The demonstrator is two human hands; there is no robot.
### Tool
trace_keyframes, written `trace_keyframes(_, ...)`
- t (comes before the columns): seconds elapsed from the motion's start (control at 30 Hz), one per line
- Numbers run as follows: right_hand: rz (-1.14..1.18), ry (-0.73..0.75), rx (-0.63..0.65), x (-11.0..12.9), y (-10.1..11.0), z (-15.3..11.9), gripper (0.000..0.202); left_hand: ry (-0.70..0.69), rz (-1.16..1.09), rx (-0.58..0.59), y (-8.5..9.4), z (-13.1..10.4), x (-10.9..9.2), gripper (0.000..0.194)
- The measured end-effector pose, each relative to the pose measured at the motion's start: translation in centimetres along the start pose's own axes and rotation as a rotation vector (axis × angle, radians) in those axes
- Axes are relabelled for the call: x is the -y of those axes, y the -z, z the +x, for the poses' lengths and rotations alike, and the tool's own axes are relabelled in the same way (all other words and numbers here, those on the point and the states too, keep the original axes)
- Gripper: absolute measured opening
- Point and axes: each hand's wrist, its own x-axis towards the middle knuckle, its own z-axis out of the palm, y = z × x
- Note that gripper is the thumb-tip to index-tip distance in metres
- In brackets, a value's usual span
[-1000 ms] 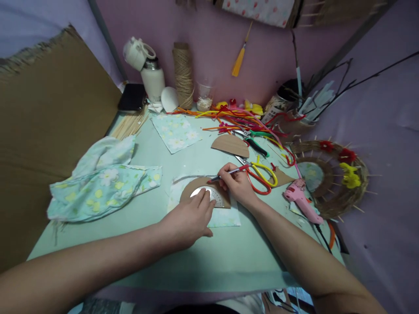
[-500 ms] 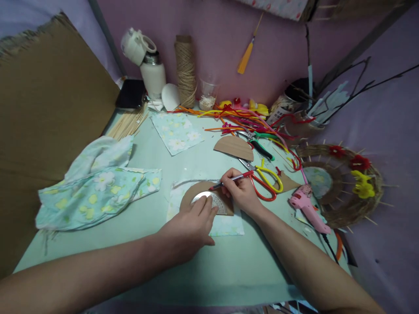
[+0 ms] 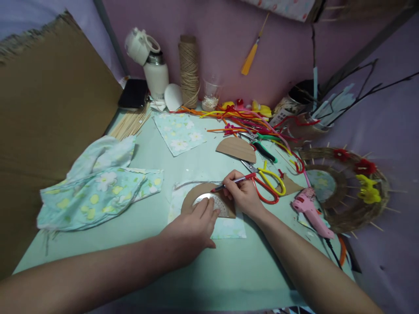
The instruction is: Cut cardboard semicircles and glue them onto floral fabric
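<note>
My left hand (image 3: 194,230) lies with fingers stretched out, pressing down a clear protractor (image 3: 221,209). Under the protractor is a cardboard half-disc (image 3: 191,197), which rests on a floral cloth piece (image 3: 229,231). A red-and-dark pen (image 3: 234,181) is gripped in my right hand (image 3: 241,192), its tip at the protractor's curved edge, over the cardboard. Whether the tip touches the cardboard, I cannot tell. Beyond my right hand lie scissors (image 3: 270,185) with one red and one yellow handle. A second cardboard half-disc (image 3: 236,149) sits behind them.
Crumpled floral fabric (image 3: 98,196) covers the left side, near wooden sticks (image 3: 131,124). A pink glue gun (image 3: 312,213) and a twine wreath (image 3: 347,222) are at the right. Coloured pipe cleaners (image 3: 235,115), green-handled pliers (image 3: 265,150), a twine roll (image 3: 189,74) and a bottle (image 3: 156,78) stand or lie behind.
The whole view has shifted slightly, so things appear a little further right. Both hands keep nearly the same pose on the protractor and pen.
</note>
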Motion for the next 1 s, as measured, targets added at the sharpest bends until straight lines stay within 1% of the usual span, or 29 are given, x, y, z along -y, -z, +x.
trace_keyframes(0.13,-0.005,0.003,0.004,0.02,0.05,-0.02,0.028,0.012,-0.010,-0.014,-0.28,-0.08,-0.07,0.081)
trace_keyframes(0.3,-0.014,-0.004,0.005,0.01,0.03,0.02,0.028,0.022,-0.045,-0.002,-0.57,-0.11,-0.01,0.080)
trace_keyframes(0.6,-0.057,0.016,0.010,0.16,0.05,-0.13,0.028,0.003,-0.005,0.022,-0.26,-0.02,0.01,0.079)
trace_keyframes(0.7,-0.066,0.020,0.011,0.23,0.06,-0.16,0.028,0.026,-0.012,0.020,-0.34,0.00,-0.08,0.079)
trace_keyframes(0.87,-0.052,0.027,-0.008,0.28,-0.08,-0.19,0.029,0.023,-0.028,0.062,-0.17,0.08,0.01,0.076)
trace_keyframes(1.0,-0.044,0.028,-0.014,0.15,-0.11,-0.20,0.028,0.022,-0.022,0.061,0.07,0.11,0.07,0.077)
